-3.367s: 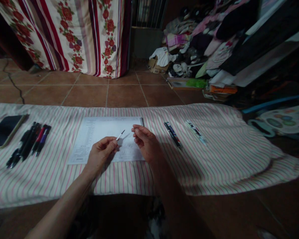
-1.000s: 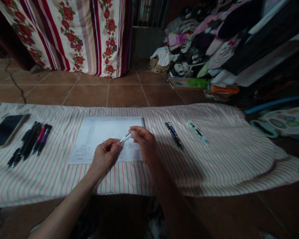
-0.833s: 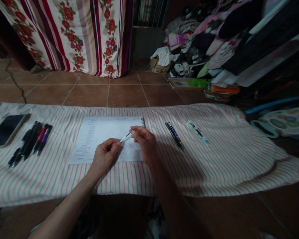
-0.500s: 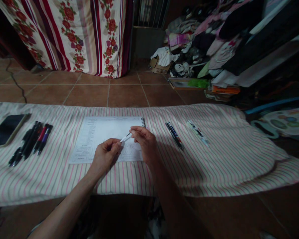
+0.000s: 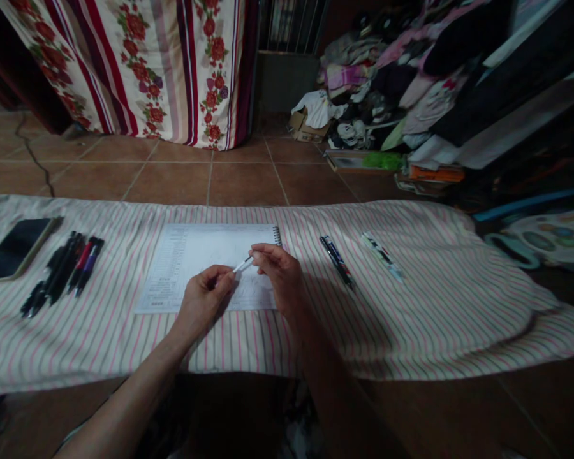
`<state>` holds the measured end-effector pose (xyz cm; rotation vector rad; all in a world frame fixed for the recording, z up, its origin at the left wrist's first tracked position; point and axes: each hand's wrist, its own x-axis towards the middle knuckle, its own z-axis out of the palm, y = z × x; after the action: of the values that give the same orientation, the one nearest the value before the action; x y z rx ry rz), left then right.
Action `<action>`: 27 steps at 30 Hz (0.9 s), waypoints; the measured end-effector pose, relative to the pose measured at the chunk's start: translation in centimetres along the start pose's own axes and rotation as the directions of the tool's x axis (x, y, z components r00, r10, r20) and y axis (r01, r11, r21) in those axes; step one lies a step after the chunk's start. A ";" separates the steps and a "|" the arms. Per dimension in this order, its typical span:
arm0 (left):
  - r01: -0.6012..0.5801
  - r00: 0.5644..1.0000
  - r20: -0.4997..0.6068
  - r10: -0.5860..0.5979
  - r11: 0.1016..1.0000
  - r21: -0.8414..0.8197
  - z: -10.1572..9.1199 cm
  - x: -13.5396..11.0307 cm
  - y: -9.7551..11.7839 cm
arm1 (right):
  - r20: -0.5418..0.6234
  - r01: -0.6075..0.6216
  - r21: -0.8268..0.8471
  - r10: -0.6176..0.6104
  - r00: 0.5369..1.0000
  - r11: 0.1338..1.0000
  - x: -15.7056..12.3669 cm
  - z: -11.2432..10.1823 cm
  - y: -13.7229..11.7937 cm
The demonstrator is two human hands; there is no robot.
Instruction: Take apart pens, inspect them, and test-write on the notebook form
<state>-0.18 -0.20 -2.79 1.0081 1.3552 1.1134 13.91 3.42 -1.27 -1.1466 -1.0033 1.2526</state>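
Note:
Between my two hands is a slim white pen (image 5: 242,263) with a dark section near its right end. My left hand (image 5: 208,293) is closed, pinching its lower left end between thumb and fingers. At the upper right end, my right hand (image 5: 281,271) is closed around the tip, and the fingers hide that end. Both hands are over a spiral-bound notebook (image 5: 210,245), which lies flat with a white page up and faint print along its left side. To the right of the notebook lie dark pens (image 5: 337,262) and, farther right, light patterned pens (image 5: 382,256).
A striped cloth (image 5: 440,306) covers the low table. On the left are a phone (image 5: 16,248) and several dark, red and purple pens (image 5: 67,271). Beyond the tiled floor (image 5: 239,178) hang a floral curtain (image 5: 162,70) and a heap of clothes (image 5: 363,95).
Both hands keep their hold on the pen with almost no movement. The whole view has shifted very slightly.

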 end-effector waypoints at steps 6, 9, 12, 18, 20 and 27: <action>0.006 1.000 0.003 -0.006 1.000 -0.008 0.1 0.0 0.0 | 0.004 0.000 0.012 0.000 1.000 1.000 0.0 0.1 0.0; 0.006 1.000 0.014 -0.006 1.000 -0.020 0.1 0.0 -0.1 | -0.009 -0.006 0.014 0.006 1.000 1.000 -0.1 0.1 -0.1; 0.001 1.000 0.010 -0.001 1.000 -0.030 0.2 0.0 0.0 | -0.014 0.002 0.010 -0.002 1.000 1.000 -0.1 0.1 -0.2; 0.009 1.000 0.014 -0.009 0.999 -0.038 0.2 0.0 0.3 | 0.000 0.006 0.006 -0.006 1.000 1.000 0.0 0.0 0.1; 0.015 1.000 0.017 -0.014 0.999 -0.051 0.2 0.0 0.2 | 0.006 0.007 -0.001 -0.007 1.000 1.000 0.0 -0.1 0.2; 0.007 1.000 0.019 -0.006 0.997 -0.073 0.2 -0.1 0.3 | 0.011 -0.008 -0.008 0.008 1.000 1.000 -0.2 0.0 -0.2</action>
<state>0.04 -0.25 -2.50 0.9583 1.2933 1.1381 13.92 3.27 -1.02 -1.1515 -1.0140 1.2637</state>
